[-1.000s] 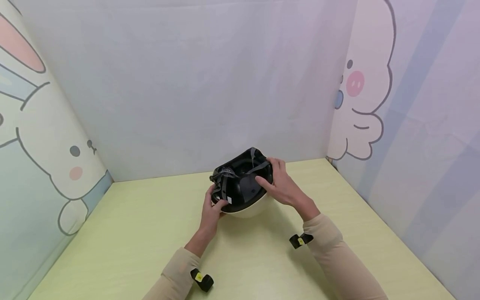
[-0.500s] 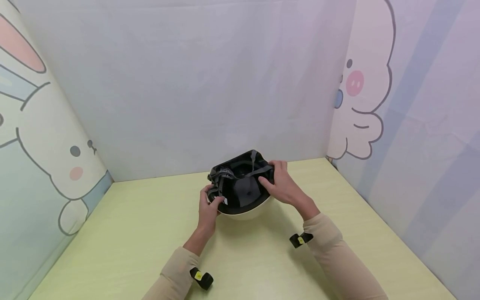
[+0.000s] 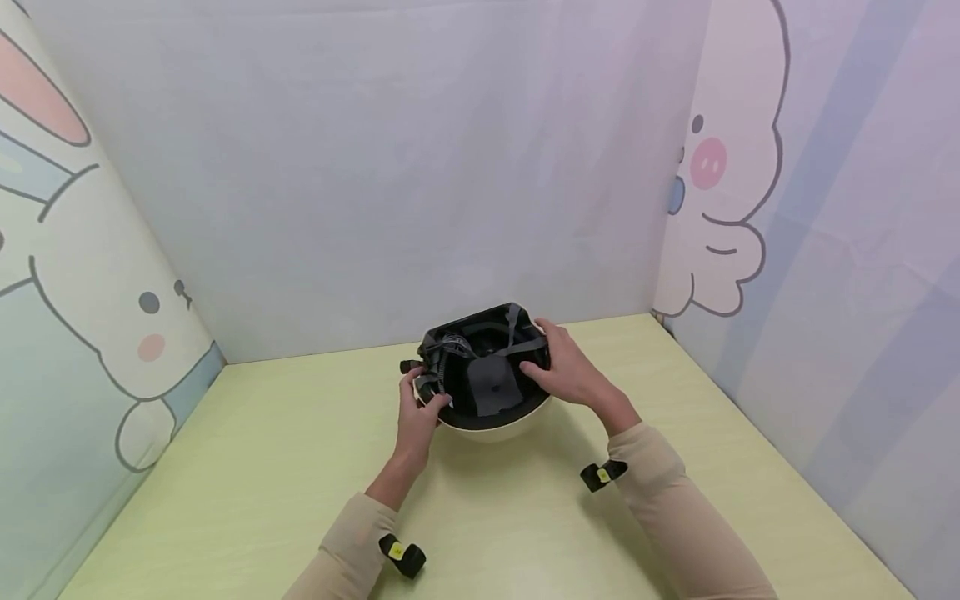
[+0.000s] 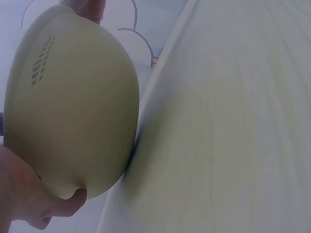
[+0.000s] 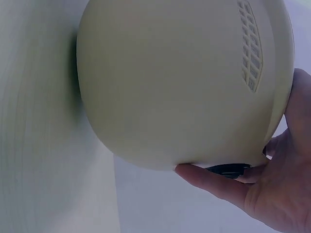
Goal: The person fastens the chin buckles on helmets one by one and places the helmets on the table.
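A cream helmet (image 3: 495, 385) with a black lining lies with its opening up and tilted toward me, its rounded shell close over the table. My left hand (image 3: 415, 423) grips the left rim, thumb over the edge and fingers under the shell. On the opposite side my right hand (image 3: 572, 371) holds the right rim, its thumb reaching inside. Grey straps (image 3: 523, 344) cross the opening and bunch at the left. A black strap end (image 3: 409, 366) pokes out past the left rim. In the right wrist view, vent slots (image 5: 250, 46) show on the shell.
The pale yellow table (image 3: 300, 467) extends around the helmet on all sides. A plain curtain (image 3: 375, 167) hangs at the table's back edge. Side walls with a cartoon rabbit (image 3: 105, 308) and a cartoon pig (image 3: 720, 217) stand left and right. Beige sleeves carry black wrist straps (image 3: 603, 475).
The helmet has sunk slightly and turned a little between the hands. My left hand has shifted slightly left. The black strap end now sticks out further at the left rim.
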Available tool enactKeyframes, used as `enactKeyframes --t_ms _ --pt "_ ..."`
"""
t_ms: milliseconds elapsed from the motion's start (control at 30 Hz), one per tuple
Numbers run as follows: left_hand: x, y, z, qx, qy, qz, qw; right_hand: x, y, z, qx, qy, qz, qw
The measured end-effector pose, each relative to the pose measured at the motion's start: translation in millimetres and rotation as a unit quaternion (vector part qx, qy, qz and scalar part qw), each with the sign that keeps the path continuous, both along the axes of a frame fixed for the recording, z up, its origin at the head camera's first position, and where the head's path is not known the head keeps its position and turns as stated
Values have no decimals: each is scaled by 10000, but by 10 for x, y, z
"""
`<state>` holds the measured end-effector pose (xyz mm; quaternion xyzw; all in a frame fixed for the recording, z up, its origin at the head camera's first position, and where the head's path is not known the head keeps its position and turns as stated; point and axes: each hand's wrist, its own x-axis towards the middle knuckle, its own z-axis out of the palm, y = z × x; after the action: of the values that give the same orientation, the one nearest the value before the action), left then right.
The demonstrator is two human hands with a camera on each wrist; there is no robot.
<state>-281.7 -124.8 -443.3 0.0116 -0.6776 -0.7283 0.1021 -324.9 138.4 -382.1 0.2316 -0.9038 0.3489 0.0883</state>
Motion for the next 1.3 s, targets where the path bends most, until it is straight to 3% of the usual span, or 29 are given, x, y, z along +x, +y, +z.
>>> enactKeyframes --t_ms 267,867,1133,1300 --pt "9 -13 -10 -444 253 257 9984 -13 1 -50 424 -277 14 9987" --pt "-18 2 -25 -893 834 757 9896 -60 -20 -83 618 -170 16 9979" --pt "-43 -35 -24 -960 1457 832 9811 -41 -45 -82 628 -336 -100 9974" --pt "71 -12 105 -1157 1898 789 9718 -45 -57 -75 665 -365 -119 9971"
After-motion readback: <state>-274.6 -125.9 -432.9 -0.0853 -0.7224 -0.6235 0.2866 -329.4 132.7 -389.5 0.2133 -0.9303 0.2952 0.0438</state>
